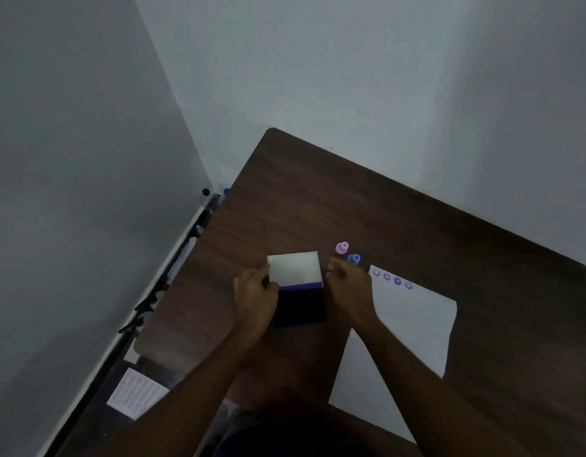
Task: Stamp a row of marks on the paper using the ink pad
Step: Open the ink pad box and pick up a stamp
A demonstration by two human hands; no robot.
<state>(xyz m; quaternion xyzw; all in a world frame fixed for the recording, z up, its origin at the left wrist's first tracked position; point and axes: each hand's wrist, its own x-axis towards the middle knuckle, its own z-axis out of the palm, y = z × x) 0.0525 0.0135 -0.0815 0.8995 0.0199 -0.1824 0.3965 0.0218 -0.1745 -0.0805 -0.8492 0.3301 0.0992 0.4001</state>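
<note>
Fingers of the left hand [255,293] pinch the left edge of the ink pad's white lid [293,268], which stands tilted up over the dark purple ink pad [301,306]; judging by the grip, the hand is steadying the case and swinging the lid on its hinge, though whether toward open or closed cannot be told. Curled fingers of the right hand [349,288] sit just beside the pad's right side; whether they touch the case or hold something small is not visible, since the knuckles hide the fingertips. Just beyond that hand, two small stamps stand on the wooden table [417,225], a pink stamp [342,247] and a blue stamp [354,258], the blue one partly hidden behind the fingers. To the right lies the paper [413,328], with a row of four smiley marks [392,279] along its far edge, so the row looks already made. Dim light blurs the marks, and the right forearm covers the sheet's near left part.
</note>
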